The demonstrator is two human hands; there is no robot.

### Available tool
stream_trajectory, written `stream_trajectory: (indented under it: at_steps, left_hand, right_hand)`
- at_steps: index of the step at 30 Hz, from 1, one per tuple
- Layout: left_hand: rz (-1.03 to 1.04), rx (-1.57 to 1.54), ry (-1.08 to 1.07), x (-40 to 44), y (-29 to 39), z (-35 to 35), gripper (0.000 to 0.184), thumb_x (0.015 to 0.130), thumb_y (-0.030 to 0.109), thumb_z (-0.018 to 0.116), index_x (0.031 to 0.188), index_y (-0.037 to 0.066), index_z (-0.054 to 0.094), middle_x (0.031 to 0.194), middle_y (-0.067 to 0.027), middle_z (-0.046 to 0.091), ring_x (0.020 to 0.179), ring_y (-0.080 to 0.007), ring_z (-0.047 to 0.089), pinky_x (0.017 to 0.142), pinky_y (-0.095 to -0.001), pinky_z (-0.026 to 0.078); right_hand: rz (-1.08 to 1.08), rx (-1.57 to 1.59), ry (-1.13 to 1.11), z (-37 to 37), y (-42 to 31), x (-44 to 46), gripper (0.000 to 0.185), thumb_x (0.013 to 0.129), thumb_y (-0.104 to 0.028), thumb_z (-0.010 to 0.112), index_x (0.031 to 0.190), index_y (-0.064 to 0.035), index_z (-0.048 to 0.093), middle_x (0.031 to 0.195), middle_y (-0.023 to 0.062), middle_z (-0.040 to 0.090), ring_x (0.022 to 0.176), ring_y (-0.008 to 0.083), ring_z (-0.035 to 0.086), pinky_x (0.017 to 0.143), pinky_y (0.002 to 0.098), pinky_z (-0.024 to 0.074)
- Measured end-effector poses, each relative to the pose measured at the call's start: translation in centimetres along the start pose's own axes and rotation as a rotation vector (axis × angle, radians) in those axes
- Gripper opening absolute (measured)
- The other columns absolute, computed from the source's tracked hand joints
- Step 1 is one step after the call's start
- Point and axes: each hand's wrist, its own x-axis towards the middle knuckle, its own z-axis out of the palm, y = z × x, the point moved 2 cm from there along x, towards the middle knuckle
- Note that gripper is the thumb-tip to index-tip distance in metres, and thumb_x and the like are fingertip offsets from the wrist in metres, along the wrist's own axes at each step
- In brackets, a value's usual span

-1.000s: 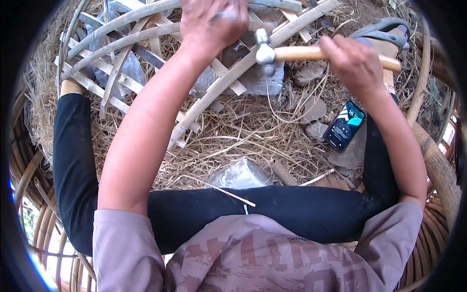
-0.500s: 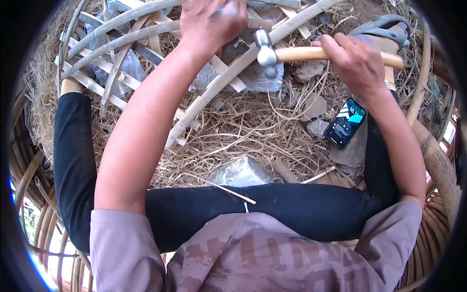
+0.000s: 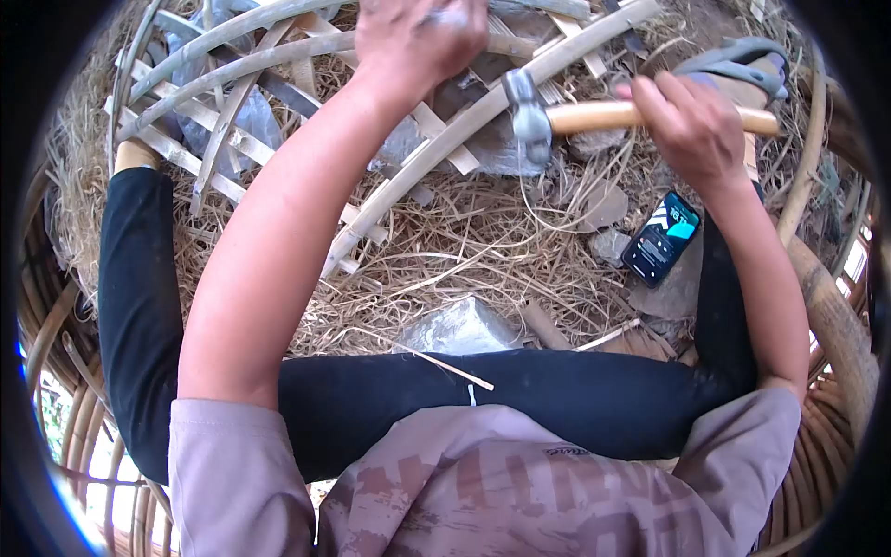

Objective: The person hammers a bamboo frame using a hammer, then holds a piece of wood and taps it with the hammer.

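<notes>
My right hand (image 3: 691, 125) is wrapped round the wooden handle of a hammer (image 3: 594, 118), its metal head pointing left beside the bamboo lattice. At the top edge, my left hand (image 3: 422, 37) is closed over the woven bamboo frame (image 3: 492, 110); its fingertips are hidden, so what it pinches cannot be made out. The frame has curved poles and crossed split strips, spreading from upper left to upper right. A thick strip slants down from the upper right past the hammer head.
Dry straw (image 3: 445, 232) covers the ground. A lit phone (image 3: 661, 239) lies by my right leg, near flat stones. A foot in a grey sandal (image 3: 733, 65) is at upper right. A plastic-wrapped block (image 3: 461, 327) sits before my legs. Bent cane (image 3: 831, 306) surrounds me.
The hammer head has shifted slightly right and down, its angle a little changed. My left hand and the bamboo frame appear slightly further right in view.
</notes>
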Motion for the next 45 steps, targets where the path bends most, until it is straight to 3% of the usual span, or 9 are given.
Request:
stream_trajectory:
  at_steps: [2,5,9,17,20,27,39,41,45]
  left_hand:
    - [0.000,0.009,0.002,-0.2,-0.3,0.1,0.056,0.100,0.028,0.046,0.144,-0.007,0.049,0.128,-0.0184,0.062,0.135,-0.0358,0.046,0.119,-0.0591,0.022]
    - [0.000,0.007,-0.012,0.4,-0.1,-0.1,0.056,0.100,0.027,0.045,0.144,-0.007,0.049,0.128,-0.0184,0.062,0.135,-0.0363,0.046,0.120,-0.0589,0.022]
    - [0.011,0.022,-0.001,0.2,-0.3,-0.2,0.055,0.100,0.027,0.045,0.143,-0.007,0.050,0.127,-0.0183,0.062,0.135,-0.0364,0.046,0.119,-0.0589,0.022]
    - [0.024,0.006,0.013,-0.3,-0.2,0.1,0.055,0.100,0.027,0.047,0.143,-0.007,0.050,0.129,-0.0184,0.061,0.135,-0.0361,0.046,0.119,-0.0604,0.022]
    - [0.017,0.007,0.008,-0.2,-0.1,0.3,0.055,0.100,0.027,0.047,0.144,-0.007,0.050,0.129,-0.0182,0.061,0.135,-0.0359,0.045,0.119,-0.0604,0.022]
    - [0.003,0.016,-0.011,0.2,-0.1,-0.1,0.055,0.101,0.027,0.047,0.144,-0.007,0.050,0.131,-0.0179,0.061,0.136,-0.0349,0.045,0.120,-0.0594,0.021]
    - [-0.037,0.028,-0.103,0.4,-0.1,0.1,0.058,0.103,0.029,0.036,0.149,-0.007,0.043,0.137,-0.0201,0.057,0.139,-0.0353,0.042,0.124,-0.0582,0.017]
    - [-0.039,0.029,-0.108,0.4,-0.3,0.0,0.059,0.103,0.028,0.035,0.150,-0.007,0.042,0.137,-0.0205,0.057,0.139,-0.0357,0.042,0.124,-0.0583,0.016]
    - [-0.029,0.053,-0.124,0.5,-0.1,-0.1,0.059,0.103,0.028,0.035,0.151,-0.007,0.041,0.138,-0.0198,0.057,0.140,-0.0359,0.042,0.124,-0.0588,0.016]
  right_hand:
    - [-0.108,0.022,0.036,-0.7,0.0,0.4,0.020,0.096,-0.027,0.067,0.084,-0.0146,0.058,0.066,-0.0003,0.055,0.059,0.0150,0.065,0.049,0.0322,0.0474]
    - [0.176,0.012,-0.028,1.6,-0.1,-0.3,0.024,0.093,-0.028,0.070,0.079,-0.0152,0.056,0.064,-0.0013,0.050,0.058,0.0145,0.060,0.049,0.0322,0.0448]
    - [-0.193,0.038,0.134,-1.0,0.2,0.8,0.021,0.094,-0.028,0.068,0.082,-0.0149,0.057,0.064,-0.0014,0.052,0.056,0.0135,0.061,0.048,0.0306,0.0439]
    - [-0.124,0.073,0.085,-0.6,-0.1,0.2,0.020,0.094,-0.027,0.070,0.083,-0.0145,0.057,0.066,-0.0004,0.055,0.058,0.0145,0.063,0.050,0.0326,0.0473]
    - [0.256,-0.007,-0.028,1.5,1.2,-0.1,0.020,0.093,-0.024,0.071,0.081,-0.0137,0.059,0.066,0.0012,0.057,0.057,0.0180,0.063,0.050,0.0349,0.0490]
    - [-0.213,0.091,0.132,-2.1,0.1,1.8,0.022,0.090,-0.030,0.073,0.079,-0.0146,0.063,0.063,-0.0031,0.051,0.056,0.0109,0.059,0.048,0.0282,0.0435]
    - [-0.116,-0.005,0.086,0.5,2.3,1.6,0.019,0.095,-0.031,0.069,0.086,-0.0152,0.062,0.064,-0.0022,0.053,0.057,0.0113,0.063,0.048,0.0296,0.0464]
    - [-0.168,0.011,0.071,-0.5,1.5,1.6,0.018,0.096,-0.028,0.068,0.086,-0.0142,0.061,0.065,-0.0007,0.054,0.057,0.0132,0.065,0.049,0.0322,0.0493]
    - [0.164,0.079,-0.012,0.7,2.3,1.0,0.017,0.096,-0.019,0.068,0.088,-0.0052,0.063,0.069,0.0094,0.058,0.059,0.0284,0.062,0.056,0.0420,0.0488]
